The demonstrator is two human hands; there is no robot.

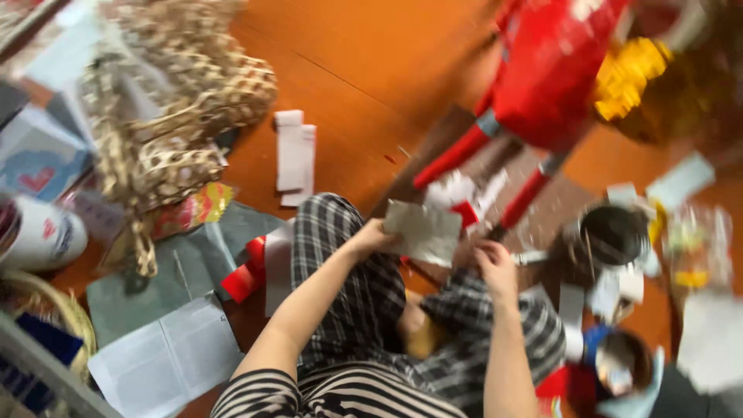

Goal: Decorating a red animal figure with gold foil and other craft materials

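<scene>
I sit on an orange floor with crossed legs in checked trousers. My left hand [370, 236] holds the left edge of a grey-white sheet of paper [422, 230] above my knee. My right hand [495, 265] is just right of and below the sheet, fingers curled near its lower right corner; whether it grips the paper is blurred. A red figure with stick-like legs [542, 73] stands just beyond the sheet.
A woven straw heap [174, 101] lies at the upper left, with white paper strips [294, 155] beside it. A white can [42, 232] and an open booklet [166, 356] are at the left. A dark pot [613, 232], yellow paper [628, 73] and scraps crowd the right.
</scene>
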